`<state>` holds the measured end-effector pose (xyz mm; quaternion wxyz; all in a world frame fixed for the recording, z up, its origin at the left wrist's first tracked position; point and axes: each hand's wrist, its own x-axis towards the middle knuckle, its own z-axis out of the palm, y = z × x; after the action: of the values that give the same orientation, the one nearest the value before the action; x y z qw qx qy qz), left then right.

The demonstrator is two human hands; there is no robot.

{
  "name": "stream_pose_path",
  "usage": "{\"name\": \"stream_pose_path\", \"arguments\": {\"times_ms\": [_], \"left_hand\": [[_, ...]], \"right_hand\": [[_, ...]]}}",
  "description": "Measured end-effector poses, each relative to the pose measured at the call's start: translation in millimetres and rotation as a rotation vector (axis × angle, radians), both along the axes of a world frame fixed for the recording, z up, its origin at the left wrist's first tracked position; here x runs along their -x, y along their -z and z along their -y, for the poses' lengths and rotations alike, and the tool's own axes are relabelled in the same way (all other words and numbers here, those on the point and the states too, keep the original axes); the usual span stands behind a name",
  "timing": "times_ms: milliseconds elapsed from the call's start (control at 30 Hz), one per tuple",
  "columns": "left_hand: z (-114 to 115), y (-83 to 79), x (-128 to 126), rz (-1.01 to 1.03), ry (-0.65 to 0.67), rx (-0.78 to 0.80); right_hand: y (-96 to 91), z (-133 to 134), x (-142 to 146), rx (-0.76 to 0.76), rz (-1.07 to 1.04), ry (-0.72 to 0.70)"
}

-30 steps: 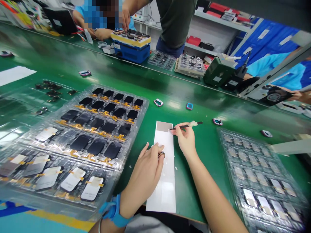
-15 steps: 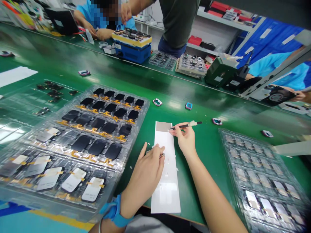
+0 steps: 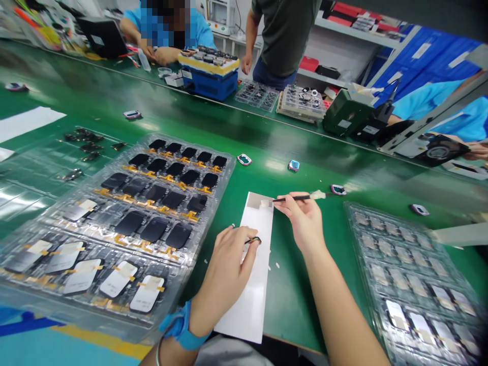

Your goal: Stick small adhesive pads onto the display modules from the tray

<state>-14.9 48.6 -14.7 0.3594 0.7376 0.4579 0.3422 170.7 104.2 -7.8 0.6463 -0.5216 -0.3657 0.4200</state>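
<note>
My right hand [image 3: 304,223] is closed around black tweezers [image 3: 295,197] with pale wrapping near the rear end. Their tip meets a small pale square [image 3: 265,204] at the grey end patch [image 3: 253,200] of a long white strip [image 3: 244,312]. Over the middle of that strip, my left hand [image 3: 224,264] pinches a small dark-rimmed curved piece [image 3: 254,240] between thumb and fingers; its kind is unclear. Left of my hands, a clear tray [image 3: 179,272] bears rows of small black screens [image 3: 153,229] with orange flex tails, several showing white backs [image 3: 147,294].
Another clear tray [image 3: 353,213] with silvery pieces lies at the right. Small watch-like cases [image 3: 244,159] are spread along the green bench [image 3: 290,290]. Across the bench are a blue box [image 3: 209,84], a dark green device [image 3: 347,114] and other people. White scraps [image 3: 277,265] lie beside the strip.
The white strip has turned, its near end swinging left. A pale square now shows at the tweezers' tip on the grey patch. My right hand has shifted slightly right.
</note>
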Motion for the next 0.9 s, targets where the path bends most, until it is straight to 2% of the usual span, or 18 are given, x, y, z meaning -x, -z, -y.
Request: {"name": "stream_pose_path", "arguments": {"times_ms": [100,167,233,300,367,467,900], "left_hand": [[3,-3.4,0,0.295,-0.035,0.175],[6,-6.1,-1,0.493,0.000,0.306],[9,-8.5,-2,0.625,0.069,0.403],[12,-10.3,-3,0.709,0.141,0.456],[13,-10.8,-4,0.739,0.186,0.481],[14,-9.3,-4,0.739,0.188,0.497],[14,-4.0,-6,0.718,0.131,0.418]], "right_hand": [[-26.1,20,6,-0.044,-0.026,0.018],[-39.1,39,16,-0.104,-0.025,0.044],[-44.3,58,28,-0.170,-0.003,0.100],[-42.0,75,41,-0.210,0.033,0.194],[-35.5,87,51,-0.234,0.045,0.263],[-26.3,94,60,-0.268,0.026,0.274],[-14.8,94,70,-0.347,0.010,0.280]]}}
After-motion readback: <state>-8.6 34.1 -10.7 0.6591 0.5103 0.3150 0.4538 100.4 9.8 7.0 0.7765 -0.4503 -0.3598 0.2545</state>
